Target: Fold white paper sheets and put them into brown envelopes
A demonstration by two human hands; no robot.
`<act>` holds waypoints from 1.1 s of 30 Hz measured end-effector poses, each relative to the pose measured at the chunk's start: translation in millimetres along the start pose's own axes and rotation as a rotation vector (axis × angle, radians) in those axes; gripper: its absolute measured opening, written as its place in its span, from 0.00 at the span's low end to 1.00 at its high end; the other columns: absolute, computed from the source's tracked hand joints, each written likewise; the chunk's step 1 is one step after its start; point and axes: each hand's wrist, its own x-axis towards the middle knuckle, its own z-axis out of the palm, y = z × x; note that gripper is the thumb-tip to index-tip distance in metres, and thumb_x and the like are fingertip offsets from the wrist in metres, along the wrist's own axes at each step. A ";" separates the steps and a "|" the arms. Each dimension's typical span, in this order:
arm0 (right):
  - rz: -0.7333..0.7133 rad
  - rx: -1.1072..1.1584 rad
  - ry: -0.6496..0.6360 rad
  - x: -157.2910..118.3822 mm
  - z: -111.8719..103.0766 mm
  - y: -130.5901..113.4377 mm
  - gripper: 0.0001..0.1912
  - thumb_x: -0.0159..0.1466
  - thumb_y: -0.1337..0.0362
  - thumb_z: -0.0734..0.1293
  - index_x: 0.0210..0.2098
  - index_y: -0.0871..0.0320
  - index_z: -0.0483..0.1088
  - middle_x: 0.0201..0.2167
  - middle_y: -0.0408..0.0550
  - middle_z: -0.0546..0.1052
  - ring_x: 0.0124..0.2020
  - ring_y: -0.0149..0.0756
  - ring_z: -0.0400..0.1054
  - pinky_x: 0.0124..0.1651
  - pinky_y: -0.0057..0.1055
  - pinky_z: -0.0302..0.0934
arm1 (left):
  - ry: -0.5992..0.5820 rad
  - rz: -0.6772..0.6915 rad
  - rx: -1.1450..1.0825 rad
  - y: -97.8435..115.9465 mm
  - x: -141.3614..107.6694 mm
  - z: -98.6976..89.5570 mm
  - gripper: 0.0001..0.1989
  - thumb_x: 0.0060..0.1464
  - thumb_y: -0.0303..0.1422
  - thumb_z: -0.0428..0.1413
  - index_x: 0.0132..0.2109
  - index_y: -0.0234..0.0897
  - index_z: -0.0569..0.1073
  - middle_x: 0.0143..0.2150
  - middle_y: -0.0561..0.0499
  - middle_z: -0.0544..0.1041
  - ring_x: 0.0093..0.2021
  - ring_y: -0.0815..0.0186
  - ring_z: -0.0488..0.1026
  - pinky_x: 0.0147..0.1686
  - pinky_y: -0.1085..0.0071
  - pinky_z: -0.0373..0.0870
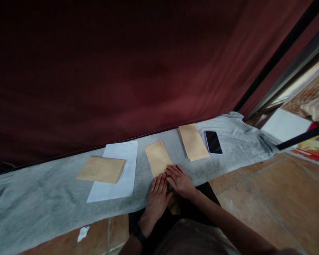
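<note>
A brown paper envelope (157, 156) lies flat in front of me on a grey cloth, its near end under my fingers. My left hand (157, 193) rests flat on that end with the fingers stretched out. Beside it my right hand (181, 181) also lies flat, fingers extended over the envelope's right near corner. The fingertips of both hands nearly meet. Neither hand grips anything. The part of the envelope beneath the hands is hidden.
Left, a brown envelope (101, 170) lies across white paper (127, 152). Right, a stack of brown envelopes (193, 142) sits beside a phone (214, 142). All rest on the grey cloth (55, 198). A dark red curtain (138, 78) hangs behind; black poles (279, 56) stand at right.
</note>
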 end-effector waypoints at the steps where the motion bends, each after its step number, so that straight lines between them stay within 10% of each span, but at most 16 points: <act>1: -0.009 -0.020 -0.009 9.3 3.2 2.7 0.22 0.75 0.58 0.56 0.65 0.57 0.65 0.67 0.51 0.68 0.69 0.39 0.58 0.72 0.46 0.50 | 0.002 -0.002 -0.004 0.5 -0.5 0.1 0.28 0.66 0.38 0.50 0.69 0.31 0.62 0.70 0.37 0.64 0.72 0.52 0.56 0.69 0.49 0.59; 13: 0.111 -0.174 -0.031 108.8 19.9 33.6 0.28 0.75 0.57 0.54 0.70 0.62 0.56 0.72 0.55 0.57 0.71 0.47 0.53 0.72 0.50 0.45 | 0.013 0.019 0.016 -0.9 1.3 0.7 0.30 0.66 0.40 0.52 0.72 0.40 0.58 0.73 0.42 0.58 0.73 0.54 0.54 0.69 0.49 0.56; 24: -0.039 -0.112 -0.034 -22.6 5.7 1.6 0.29 0.75 0.56 0.55 0.72 0.58 0.51 0.71 0.51 0.59 0.72 0.41 0.52 0.74 0.48 0.43 | 0.002 -0.025 -0.064 2.8 0.9 -5.5 0.26 0.69 0.39 0.46 0.69 0.35 0.62 0.72 0.42 0.61 0.73 0.56 0.56 0.71 0.52 0.55; 33: -0.019 -0.128 -0.005 -42.9 1.8 -2.3 0.26 0.74 0.60 0.59 0.70 0.57 0.57 0.70 0.50 0.62 0.71 0.43 0.54 0.74 0.48 0.43 | -0.023 -0.121 -0.097 -7.9 48.7 -2.5 0.27 0.71 0.38 0.40 0.71 0.32 0.58 0.72 0.40 0.60 0.74 0.58 0.53 0.71 0.52 0.53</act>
